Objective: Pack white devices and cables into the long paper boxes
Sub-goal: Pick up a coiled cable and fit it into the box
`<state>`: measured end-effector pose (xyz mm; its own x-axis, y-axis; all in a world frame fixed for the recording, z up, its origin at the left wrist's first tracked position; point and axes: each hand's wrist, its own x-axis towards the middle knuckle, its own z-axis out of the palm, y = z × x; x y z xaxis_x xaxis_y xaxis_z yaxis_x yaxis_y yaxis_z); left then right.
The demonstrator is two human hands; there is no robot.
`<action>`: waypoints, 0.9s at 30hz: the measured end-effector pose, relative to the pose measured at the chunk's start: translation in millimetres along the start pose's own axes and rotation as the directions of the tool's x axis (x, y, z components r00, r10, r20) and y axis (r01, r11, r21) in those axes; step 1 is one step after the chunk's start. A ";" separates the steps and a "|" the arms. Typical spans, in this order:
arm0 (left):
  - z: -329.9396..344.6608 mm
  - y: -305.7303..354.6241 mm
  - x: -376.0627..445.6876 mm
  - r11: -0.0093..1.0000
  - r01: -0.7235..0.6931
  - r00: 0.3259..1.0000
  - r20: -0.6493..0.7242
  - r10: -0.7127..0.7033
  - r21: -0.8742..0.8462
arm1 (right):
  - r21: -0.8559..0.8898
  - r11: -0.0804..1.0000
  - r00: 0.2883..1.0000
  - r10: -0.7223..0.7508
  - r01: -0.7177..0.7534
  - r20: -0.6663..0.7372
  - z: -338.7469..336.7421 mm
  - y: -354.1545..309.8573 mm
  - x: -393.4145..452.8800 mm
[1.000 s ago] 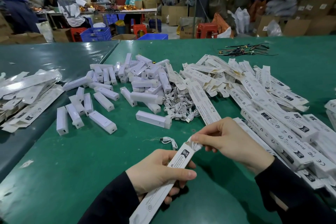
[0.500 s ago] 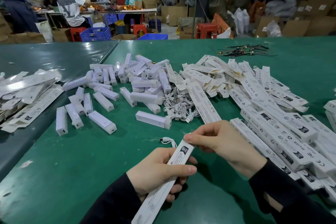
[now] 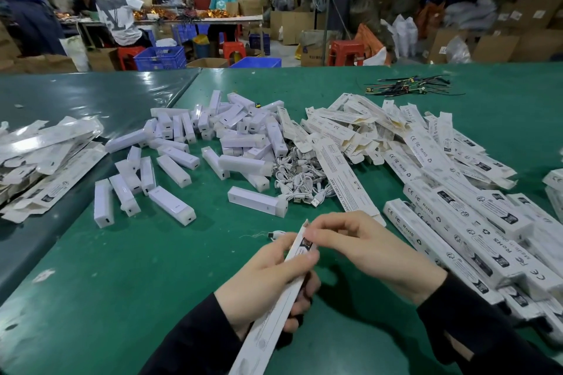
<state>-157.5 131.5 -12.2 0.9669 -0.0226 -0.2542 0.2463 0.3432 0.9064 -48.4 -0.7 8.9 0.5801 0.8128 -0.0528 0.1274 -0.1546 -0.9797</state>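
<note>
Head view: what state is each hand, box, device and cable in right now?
Left hand: grips the long white paper box.
Right hand: fingers pinch the box's top end.
Long white paper box: held tilted above the table.
White block-shaped devices: loose, unboxed, scattered.
White coiled cables: heaped together.
Single white cable: lying alone by the left hand.
Flat paper boxes: piled, unfilled.

On the table (image 3: pixel 128 283), the loose devices (image 3: pixel 213 143) lie scattered left of centre, with a heap of coiled cables (image 3: pixel 300 176) just to their right. Right of the cables spreads a large pile of long paper boxes (image 3: pixel 441 192), running toward the near right edge. A smaller stack of boxes (image 3: pixel 39 161) lies at the far left. Behind the large pile, well apart, sits a bundle of wires (image 3: pixel 408 88). Nearest, the left hand (image 3: pixel 265 280) and right hand (image 3: pixel 365 246) hold one box (image 3: pixel 274 313) above the table, a single cable (image 3: pixel 275 234) lying just behind it.
</note>
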 end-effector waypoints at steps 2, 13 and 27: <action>1.4 2.2 2.1 0.997 -0.065 0.997 -0.046 0.063 -0.029 | 0.065 0.998 0.995 0.003 0.004 -0.099 -3.0 -0.6 2.0; 3.1 1.6 2.0 0.957 -0.290 0.957 -0.026 0.290 0.013 | 0.192 0.981 0.985 0.061 -0.030 -0.161 -6.3 -2.5 3.4; 2.6 -3.5 4.5 0.955 -0.294 0.955 -0.015 0.295 0.033 | 0.489 0.846 0.956 0.283 -0.213 -0.073 -3.9 2.1 8.2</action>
<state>-153.8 127.7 -15.6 0.9954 0.0939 0.0194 -0.0471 0.3034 0.9517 -40.2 3.4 7.1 0.6492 0.6928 -0.3140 -0.4096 -0.0294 -0.9118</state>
